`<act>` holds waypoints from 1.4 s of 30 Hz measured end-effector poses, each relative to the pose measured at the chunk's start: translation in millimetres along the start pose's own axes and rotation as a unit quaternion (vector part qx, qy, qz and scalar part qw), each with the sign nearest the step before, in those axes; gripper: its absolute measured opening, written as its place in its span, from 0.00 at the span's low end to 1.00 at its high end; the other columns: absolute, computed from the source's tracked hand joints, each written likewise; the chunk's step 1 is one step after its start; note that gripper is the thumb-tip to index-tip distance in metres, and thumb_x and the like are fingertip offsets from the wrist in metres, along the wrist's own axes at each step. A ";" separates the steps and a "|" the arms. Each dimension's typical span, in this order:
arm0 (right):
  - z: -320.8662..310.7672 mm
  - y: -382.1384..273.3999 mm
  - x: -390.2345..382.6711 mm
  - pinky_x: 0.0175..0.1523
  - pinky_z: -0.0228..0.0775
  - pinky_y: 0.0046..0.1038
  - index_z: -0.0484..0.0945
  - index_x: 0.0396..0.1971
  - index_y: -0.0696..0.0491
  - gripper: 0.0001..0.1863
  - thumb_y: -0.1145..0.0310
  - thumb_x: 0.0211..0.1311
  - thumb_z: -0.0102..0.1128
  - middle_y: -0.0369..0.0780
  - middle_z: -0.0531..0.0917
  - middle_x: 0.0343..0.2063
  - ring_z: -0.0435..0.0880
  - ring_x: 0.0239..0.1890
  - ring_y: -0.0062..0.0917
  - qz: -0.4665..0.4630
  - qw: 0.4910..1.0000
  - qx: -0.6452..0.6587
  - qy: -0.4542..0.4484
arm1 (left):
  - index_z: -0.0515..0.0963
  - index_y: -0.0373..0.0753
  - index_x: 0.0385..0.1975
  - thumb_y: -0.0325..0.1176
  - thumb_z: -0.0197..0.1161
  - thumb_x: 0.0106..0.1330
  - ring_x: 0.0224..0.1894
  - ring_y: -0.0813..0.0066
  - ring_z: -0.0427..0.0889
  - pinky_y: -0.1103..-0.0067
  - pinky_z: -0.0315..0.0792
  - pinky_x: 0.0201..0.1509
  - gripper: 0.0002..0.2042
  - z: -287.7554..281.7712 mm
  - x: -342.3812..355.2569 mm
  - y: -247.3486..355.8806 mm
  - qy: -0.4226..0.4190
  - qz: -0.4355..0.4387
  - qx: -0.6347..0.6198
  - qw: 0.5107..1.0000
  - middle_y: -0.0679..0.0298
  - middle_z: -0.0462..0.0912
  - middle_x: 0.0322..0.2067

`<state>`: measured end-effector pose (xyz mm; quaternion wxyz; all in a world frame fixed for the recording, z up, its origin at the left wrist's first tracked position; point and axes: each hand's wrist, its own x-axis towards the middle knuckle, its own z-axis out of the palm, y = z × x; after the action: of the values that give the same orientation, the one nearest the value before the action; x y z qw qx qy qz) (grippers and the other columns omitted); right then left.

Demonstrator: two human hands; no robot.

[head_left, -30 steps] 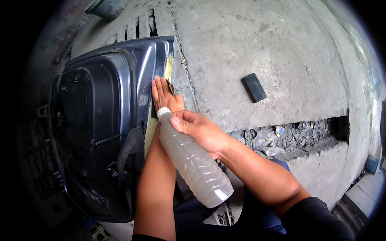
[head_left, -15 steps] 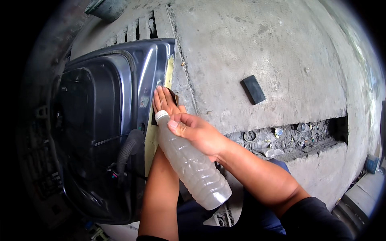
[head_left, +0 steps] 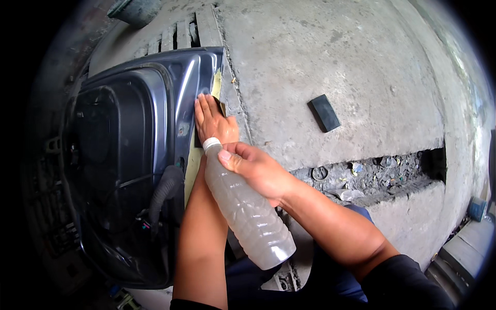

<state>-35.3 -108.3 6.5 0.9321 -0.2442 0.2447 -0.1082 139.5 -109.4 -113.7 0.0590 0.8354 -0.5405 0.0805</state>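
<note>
My left hand (head_left: 215,120) lies flat, fingers stretched out, along the edge of a dark grey car door (head_left: 182,98). Beneath its palm is a dark sheet like sandpaper (head_left: 220,105), with a brownish corner showing past the fingers. A yellowish strip (head_left: 192,175), perhaps filler, runs down the door's edge. In my right hand (head_left: 251,166) is a clear plastic bottle (head_left: 248,214) of cloudy liquid, gripped near its neck. The bottle tilts with its white cap (head_left: 211,143) close to my left wrist.
A black rectangular block (head_left: 324,113) rests on the concrete floor (head_left: 351,57) to the right. Nearer, a trench (head_left: 377,175) holds rubble and litter. A dark bucket (head_left: 137,11) stands at the far left beside a slotted grate (head_left: 175,36). From the door hangs a corrugated hose (head_left: 166,194).
My left hand has slid away from me along the door edge, taking the sandpaper with it. My right hand and the bottle have hardly moved.
</note>
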 end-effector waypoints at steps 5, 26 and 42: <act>-5.0 -0.5 1.1 0.41 0.73 0.24 0.72 0.51 0.58 0.24 0.52 0.69 0.58 0.39 0.79 0.38 0.78 0.37 0.19 -0.014 1.000 -0.026 0.007 | 0.62 0.27 0.65 0.41 0.55 0.60 0.73 0.53 0.52 0.62 0.50 0.75 0.35 11.7 -26.6 -4.2 0.001 0.009 0.006 1.000 0.47 0.59 0.69; -6.7 2.0 -3.5 0.40 0.73 0.25 0.71 0.53 0.58 0.26 0.52 0.68 0.59 0.39 0.79 0.38 0.78 0.37 0.19 0.011 1.000 -0.021 -0.001 | 0.60 0.25 0.65 0.40 0.54 0.61 0.73 0.47 0.52 0.62 0.51 0.75 0.34 7.6 -25.0 -20.2 0.014 0.055 -0.023 0.998 0.42 0.57 0.69; -0.9 2.8 -6.5 0.43 0.71 0.23 0.72 0.53 0.58 0.27 0.50 0.67 0.59 0.39 0.78 0.40 0.77 0.40 0.19 0.020 0.999 -0.049 0.002 | 0.61 0.27 0.66 0.37 0.50 0.61 0.74 0.53 0.51 0.62 0.52 0.74 0.32 -2.9 -31.3 -21.9 0.013 0.049 -0.007 0.999 0.45 0.57 0.70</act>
<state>-41.1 -104.2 7.0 0.9205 -0.2843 0.2565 -0.0778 146.7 -71.9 -117.3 0.0679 0.8063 -0.5807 0.0902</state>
